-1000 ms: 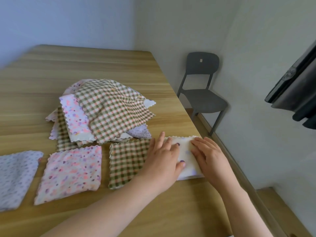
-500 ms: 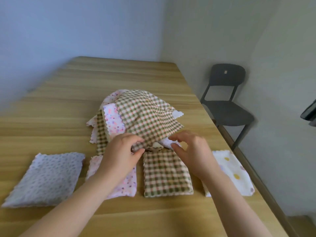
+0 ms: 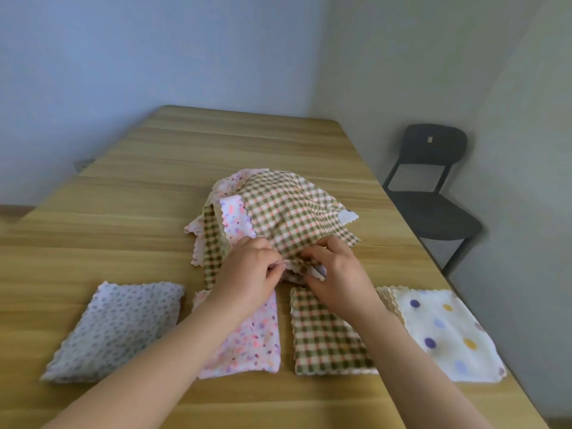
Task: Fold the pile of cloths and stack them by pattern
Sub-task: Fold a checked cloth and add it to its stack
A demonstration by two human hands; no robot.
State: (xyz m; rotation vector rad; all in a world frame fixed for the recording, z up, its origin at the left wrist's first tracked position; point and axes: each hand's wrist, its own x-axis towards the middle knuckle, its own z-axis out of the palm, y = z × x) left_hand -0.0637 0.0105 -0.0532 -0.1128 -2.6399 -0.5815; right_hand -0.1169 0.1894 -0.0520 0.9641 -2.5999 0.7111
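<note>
Four folded cloths line the lower frame; your left hand and right hand pinch the centre pile.

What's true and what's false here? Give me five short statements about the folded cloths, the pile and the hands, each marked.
1. Four folded cloths lie in a row on the light wooden table, nearer the person than the heaped pile of unfolded cloths. True.
2. The white folded cloth with purple and yellow dots ends the row on the left. False: it is at the right end; the grey-speckled folded cloth is at the left.
3. The left hand and the right hand both pinch fabric at the pile's near edge. True.
4. A plain blue cloth tops the pile. False: a green-and-pink checked cloth does.
5. A dark plastic chair stands beyond the table's right side. True.
</note>
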